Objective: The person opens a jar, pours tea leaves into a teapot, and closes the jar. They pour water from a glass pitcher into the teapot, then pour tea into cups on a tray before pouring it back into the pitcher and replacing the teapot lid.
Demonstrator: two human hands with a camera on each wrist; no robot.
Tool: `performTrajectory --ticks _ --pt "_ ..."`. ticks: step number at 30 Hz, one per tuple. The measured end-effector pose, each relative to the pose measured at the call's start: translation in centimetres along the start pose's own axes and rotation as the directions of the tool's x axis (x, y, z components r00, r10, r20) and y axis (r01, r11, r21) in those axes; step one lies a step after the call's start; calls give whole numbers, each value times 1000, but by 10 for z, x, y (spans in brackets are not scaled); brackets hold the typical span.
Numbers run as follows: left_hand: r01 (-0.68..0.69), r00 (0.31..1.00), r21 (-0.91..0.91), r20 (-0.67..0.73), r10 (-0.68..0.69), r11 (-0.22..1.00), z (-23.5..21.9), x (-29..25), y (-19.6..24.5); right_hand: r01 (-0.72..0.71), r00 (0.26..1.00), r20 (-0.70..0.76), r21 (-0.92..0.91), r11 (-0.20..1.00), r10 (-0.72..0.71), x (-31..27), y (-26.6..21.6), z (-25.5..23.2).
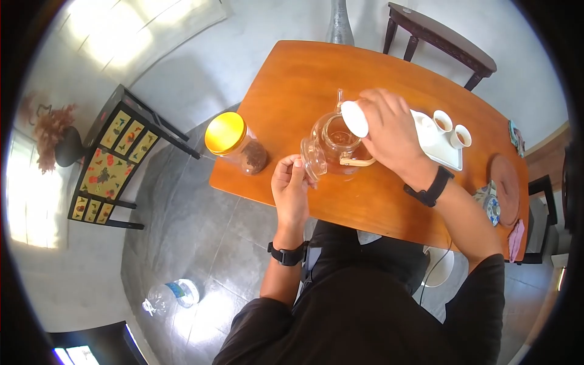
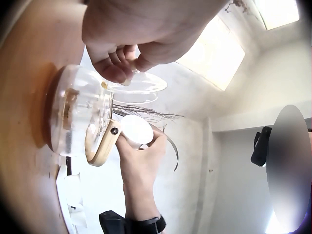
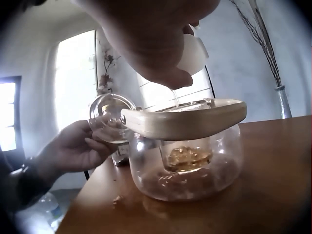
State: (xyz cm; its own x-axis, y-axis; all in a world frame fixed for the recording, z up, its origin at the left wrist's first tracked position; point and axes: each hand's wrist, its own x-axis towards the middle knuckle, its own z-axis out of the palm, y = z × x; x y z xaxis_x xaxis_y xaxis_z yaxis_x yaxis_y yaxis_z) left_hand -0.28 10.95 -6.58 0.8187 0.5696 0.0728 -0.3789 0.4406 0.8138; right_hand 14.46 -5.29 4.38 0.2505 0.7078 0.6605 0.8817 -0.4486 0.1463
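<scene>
A glass teapot (image 3: 185, 168) with a wooden handle (image 3: 187, 122) stands on the wooden table, uncovered; golden-brown pieces (image 3: 187, 158) lie in its inner glass strainer. The left hand (image 1: 291, 191) pinches the glass lid (image 1: 312, 159), held tilted beside the pot's left side. Above the pot's mouth, the right hand (image 1: 392, 131) grips a small white cup (image 1: 354, 119), tipped over the opening. A thin clear stream (image 3: 176, 96) falls below the cup in the right wrist view. Part of the cup is hidden by the right hand.
A jar with a yellow lid (image 1: 224, 133) stands at the table's left. On the right are a white tray (image 1: 447, 151) with two white cups (image 1: 443, 121), a blue-and-white piece (image 1: 491, 207), and a round brown mat (image 1: 505, 185). A plastic bottle (image 1: 182, 292) lies on the floor.
</scene>
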Motion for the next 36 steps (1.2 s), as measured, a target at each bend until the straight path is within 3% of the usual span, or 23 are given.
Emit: performTrajectory --ticks 1,2,3,4,5,6,7,8,9,12,13,15,17,18,20,24,29,33,36 --pt "3 1000 0 -4 -3 1000 0 0 0 0 1000 0 -5 1000 0 0 -1 -2" --pt "5 1000 -2 1 -5 1000 2 -1 0 -228 973 3 161 960 230 0 -3 -5" --pt "10 1000 -5 -4 -10 1000 4 -2 1 -436 893 43 317 842 447 -1 -3 -7" --pt "16 1000 -7 -8 -16 1000 6 -3 1 -547 822 78 383 745 564 -4 1 -10" --pt "26 1000 -7 3 -26 1000 6 -4 1 -556 816 76 375 742 573 -9 6 -15" --pt "17 1000 -10 8 -17 1000 6 -4 0 -658 670 187 599 457 719 -18 12 -23" --pt "9 1000 -16 16 -9 1000 6 -4 -1 -660 510 333 743 113 793 -28 21 -32" --pt "24 999 -19 36 -24 1000 6 -4 -1 -680 449 347 731 63 824 -48 35 -36" --pt "11 999 -13 46 -11 1000 5 -5 1 -685 431 334 725 63 838 -67 45 -41" --pt "3 998 -7 69 -3 1000 5 -6 3 -740 404 156 636 222 901 -126 71 -47" --pt "-9 998 -2 65 9 1000 6 -6 4 -745 387 147 631 215 910 -141 77 -45" --pt "-8 998 -6 65 9 1000 9 -7 5 -849 357 86 444 285 930 -166 86 -44" --pt "-25 999 32 31 24 999 10 -6 4 -825 334 62 501 260 941 -186 97 -32" --pt "-25 999 41 24 24 999 15 -8 6 -852 342 42 436 291 939 -194 101 -19" --pt "-22 999 53 40 20 998 14 -9 3 -902 323 47 317 293 945 -188 98 -15" --pt "-18 999 93 31 15 996 16 -15 6 -920 318 46 254 297 947 -181 95 -7" --pt "-38 999 77 35 35 996 7 -15 3 -925 358 56 161 345 932 -182 100 -1" --pt "-38 997 48 70 34 998 6 -12 0 -920 358 38 187 345 933 -186 96 -9" --pt "-31 997 60 67 27 998 8 -10 -3 -918 389 31 90 385 921 -191 102 -24"
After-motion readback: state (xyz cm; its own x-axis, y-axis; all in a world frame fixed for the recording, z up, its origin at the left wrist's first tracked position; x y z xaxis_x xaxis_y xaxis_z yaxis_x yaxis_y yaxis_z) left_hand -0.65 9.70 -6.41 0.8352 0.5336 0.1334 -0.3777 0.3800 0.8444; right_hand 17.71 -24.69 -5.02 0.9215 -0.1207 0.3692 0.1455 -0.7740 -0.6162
